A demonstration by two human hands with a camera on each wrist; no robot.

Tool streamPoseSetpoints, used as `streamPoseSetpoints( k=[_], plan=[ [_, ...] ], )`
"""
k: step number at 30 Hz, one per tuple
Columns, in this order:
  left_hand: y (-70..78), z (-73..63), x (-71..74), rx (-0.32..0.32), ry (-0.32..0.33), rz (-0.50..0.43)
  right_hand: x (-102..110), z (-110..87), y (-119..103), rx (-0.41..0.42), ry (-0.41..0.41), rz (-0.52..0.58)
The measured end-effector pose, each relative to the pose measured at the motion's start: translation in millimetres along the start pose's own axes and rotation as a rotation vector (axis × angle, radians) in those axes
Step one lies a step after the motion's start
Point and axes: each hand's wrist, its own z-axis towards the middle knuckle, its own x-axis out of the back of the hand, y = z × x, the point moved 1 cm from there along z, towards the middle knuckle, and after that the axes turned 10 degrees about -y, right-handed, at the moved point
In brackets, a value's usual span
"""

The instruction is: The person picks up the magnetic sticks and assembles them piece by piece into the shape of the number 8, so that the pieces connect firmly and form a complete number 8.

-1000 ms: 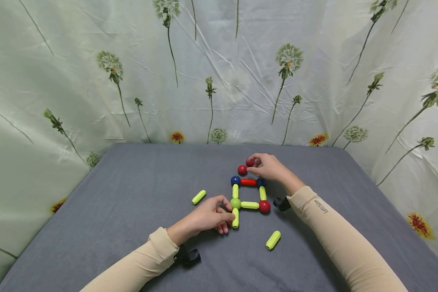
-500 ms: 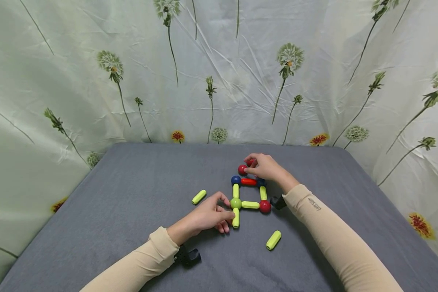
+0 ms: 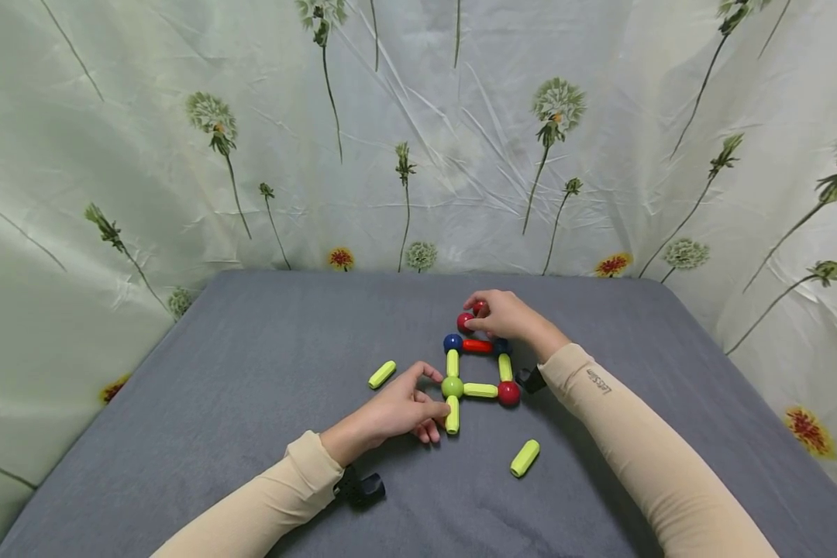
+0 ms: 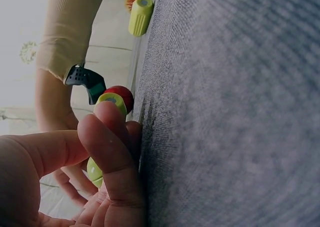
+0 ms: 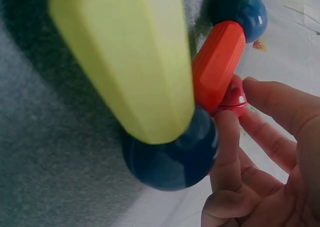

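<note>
Head view gives us six yellow-green faceted rods [image 3: 480, 390], one red faceted rod [image 3: 477, 346], two dark blue balls [image 3: 452, 342], one lime-green ball [image 3: 452, 387] and three glossy red balls [image 3: 508, 394], all on a grey cloth surface [image 3: 286, 333]. We count three yellow-green rods and the red one in a four-sided frame [image 3: 452, 363], with blue balls at its far corners, the lime-green ball near left and a red ball near right. A fourth, the near rod [image 3: 452, 423], juts from the lime-green ball towards us; two lie loose, the left loose rod [image 3: 382, 374] and the right loose rod [image 3: 525, 458]. Our left hand [image 3: 394, 407], fingers partly curled, has its thumb touching the near rod; whether it grips or only rests there, we cannot tell. Our right hand [image 3: 512, 316] reaches just beyond the frame, thumb and index finger slightly parted, pinching at the far pair of red balls [image 3: 463, 319]; which ball they hold is unclear.
</note>
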Motion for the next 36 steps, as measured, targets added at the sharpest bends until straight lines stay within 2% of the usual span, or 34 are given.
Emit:
streamPoseSetpoints(
  k=[12, 36],
  plan=[
    [-0.5, -0.3, 0.4, -0.017, -0.015, 0.001, 0.2, 3.3, -7.8, -0.007, -0.028, -0.050],
    [-0.5, -0.4, 1.1, -0.017, -0.024, 0.001, -0.3, 7.4, -5.1, 0.002, -0.056, -0.045]
  ],
)
